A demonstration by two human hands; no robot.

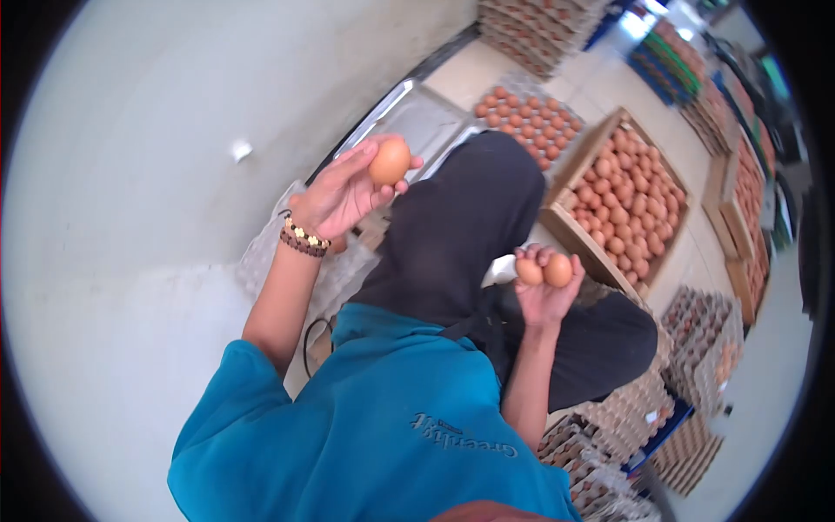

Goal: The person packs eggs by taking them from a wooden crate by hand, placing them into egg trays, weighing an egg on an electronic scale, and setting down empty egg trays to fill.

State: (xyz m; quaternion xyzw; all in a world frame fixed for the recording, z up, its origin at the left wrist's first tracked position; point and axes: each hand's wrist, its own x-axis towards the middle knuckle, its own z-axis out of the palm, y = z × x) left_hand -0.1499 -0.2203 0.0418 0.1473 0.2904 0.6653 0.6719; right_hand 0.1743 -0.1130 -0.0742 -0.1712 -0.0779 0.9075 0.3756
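My left hand (335, 187), with bracelets at the wrist, is raised to the left of my knee. One brown egg (390, 162) rests against its fingers, held between thumb and fingertips. Over my lap, my right hand (545, 300) grips two brown eggs (544, 271) side by side, its fingers curled round them. A small white piece (500, 271), perhaps cloth or paper, shows just beside the right hand; whether the fingers touch it I cannot tell. Beyond that hand stands a wooden crate (584, 242) heaped with loose brown eggs (631, 204).
An egg tray (529, 122) with rows of eggs lies past my knee, next to a metal tray (426, 117). Stacked egg trays (539, 30) stand at the back, with more stacks (696, 339) at right. A pale wall (156, 174) closes off the left side.
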